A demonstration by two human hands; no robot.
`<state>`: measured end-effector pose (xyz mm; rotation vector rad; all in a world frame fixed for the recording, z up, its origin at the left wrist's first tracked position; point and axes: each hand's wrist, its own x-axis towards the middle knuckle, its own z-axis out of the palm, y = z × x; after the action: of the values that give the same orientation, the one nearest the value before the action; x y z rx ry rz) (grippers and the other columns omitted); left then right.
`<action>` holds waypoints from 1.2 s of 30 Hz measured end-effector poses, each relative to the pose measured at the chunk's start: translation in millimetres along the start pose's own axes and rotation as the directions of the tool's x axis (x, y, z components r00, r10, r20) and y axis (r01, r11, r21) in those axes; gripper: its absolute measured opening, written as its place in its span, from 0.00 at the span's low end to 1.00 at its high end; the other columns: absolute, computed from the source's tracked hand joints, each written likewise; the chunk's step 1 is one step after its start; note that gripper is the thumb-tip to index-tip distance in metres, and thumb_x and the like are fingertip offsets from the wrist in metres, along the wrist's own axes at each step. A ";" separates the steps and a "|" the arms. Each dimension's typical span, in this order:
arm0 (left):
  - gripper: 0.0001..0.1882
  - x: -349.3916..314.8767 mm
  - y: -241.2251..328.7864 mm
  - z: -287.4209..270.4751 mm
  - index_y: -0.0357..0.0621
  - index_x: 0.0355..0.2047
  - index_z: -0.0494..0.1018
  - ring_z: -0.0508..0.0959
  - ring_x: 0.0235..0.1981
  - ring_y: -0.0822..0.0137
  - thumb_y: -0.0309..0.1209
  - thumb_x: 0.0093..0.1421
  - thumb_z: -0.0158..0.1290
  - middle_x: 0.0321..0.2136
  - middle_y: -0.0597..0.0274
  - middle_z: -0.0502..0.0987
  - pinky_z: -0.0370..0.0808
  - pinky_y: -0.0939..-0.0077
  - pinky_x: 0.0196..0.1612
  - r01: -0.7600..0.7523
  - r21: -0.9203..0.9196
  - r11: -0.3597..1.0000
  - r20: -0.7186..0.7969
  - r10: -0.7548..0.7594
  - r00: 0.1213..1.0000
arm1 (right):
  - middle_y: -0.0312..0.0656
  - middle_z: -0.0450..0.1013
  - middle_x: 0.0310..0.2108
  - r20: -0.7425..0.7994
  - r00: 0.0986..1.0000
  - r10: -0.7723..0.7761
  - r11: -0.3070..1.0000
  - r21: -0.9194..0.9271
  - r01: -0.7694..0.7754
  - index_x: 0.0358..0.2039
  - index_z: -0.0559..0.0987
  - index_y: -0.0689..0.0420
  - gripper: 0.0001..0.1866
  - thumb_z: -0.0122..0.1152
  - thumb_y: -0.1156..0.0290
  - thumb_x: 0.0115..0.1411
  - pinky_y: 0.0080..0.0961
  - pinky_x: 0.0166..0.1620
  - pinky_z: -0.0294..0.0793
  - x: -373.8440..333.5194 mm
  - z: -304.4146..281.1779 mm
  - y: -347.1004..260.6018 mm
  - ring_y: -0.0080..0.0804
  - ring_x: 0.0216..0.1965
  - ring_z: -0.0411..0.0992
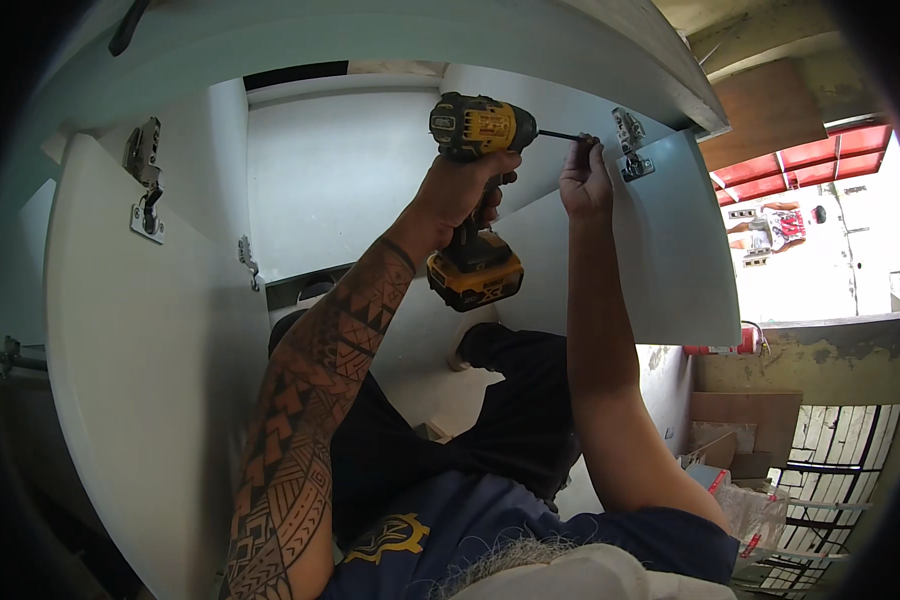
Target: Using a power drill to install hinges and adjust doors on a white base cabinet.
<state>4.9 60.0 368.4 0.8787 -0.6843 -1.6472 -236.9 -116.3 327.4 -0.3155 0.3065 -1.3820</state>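
Observation:
My left hand [468,188] is wrapped round the grip of a yellow and black cordless impact driver [488,125]. Its battery [478,275] hangs below my fist. A long dark driver bit [558,135] points right from the chuck. At the bit's tip, my right hand [586,185] is closed in a pinch; what small thing it holds there is hidden by the fingers. Just right of those fingertips is a metal cabinet hinge [630,140], joining the cabinet's side to the pale right door [675,240].
The pale left door [100,330] stands ajar with its hinge [145,170]; another hinge [248,260] sits deeper inside. A cabinet panel [370,40] spans overhead. At right are a red fire extinguisher [735,343], wrapped boxes [750,510], a metal grille [835,450] and a distant person [785,228].

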 end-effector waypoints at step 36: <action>0.17 62.9 -34.7 -5.9 0.41 0.46 0.77 0.70 0.15 0.77 0.39 0.64 0.60 0.24 0.66 0.76 0.71 0.77 0.20 -0.050 -0.074 0.996 0.043 0.054 0.998 | 0.35 0.77 0.35 -0.247 0.917 -0.315 0.949 -0.084 0.303 0.38 0.78 0.57 0.10 0.57 0.64 0.72 0.36 0.57 0.79 26.1 27.8 47.6 0.30 0.40 0.77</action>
<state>-17.3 7.3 324.6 0.7680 -0.6689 -1.6392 -178.7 -133.4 333.6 -0.2259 0.5198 -1.7358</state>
